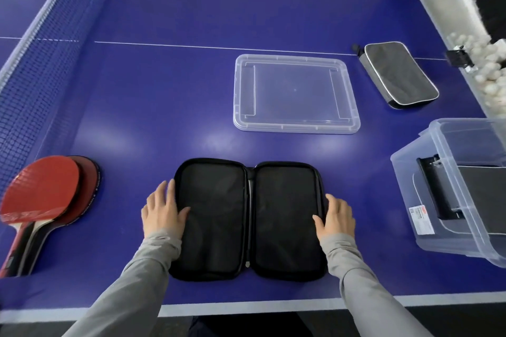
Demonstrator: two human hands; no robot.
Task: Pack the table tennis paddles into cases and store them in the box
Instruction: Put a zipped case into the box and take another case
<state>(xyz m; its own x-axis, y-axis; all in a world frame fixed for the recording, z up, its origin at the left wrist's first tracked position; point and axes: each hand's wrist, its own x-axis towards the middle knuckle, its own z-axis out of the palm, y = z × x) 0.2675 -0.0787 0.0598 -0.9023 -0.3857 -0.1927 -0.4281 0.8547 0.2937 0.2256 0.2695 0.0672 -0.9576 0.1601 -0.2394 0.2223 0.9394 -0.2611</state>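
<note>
black case (250, 217) lying unzipped flat | left hand (161, 212) and right hand (335, 217) resting flat-fingered on its outer edges | two paddles (46, 200) stacked off left | box (460, 189) right

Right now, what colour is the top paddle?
Red, with a pimpled face, seen in the head view.

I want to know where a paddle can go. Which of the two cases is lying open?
The black case between both hands lies unfolded; the grey-edged case beside the lid is closed.

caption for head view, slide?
Both hands spread the open case flat; paddles wait left, box right.
</note>
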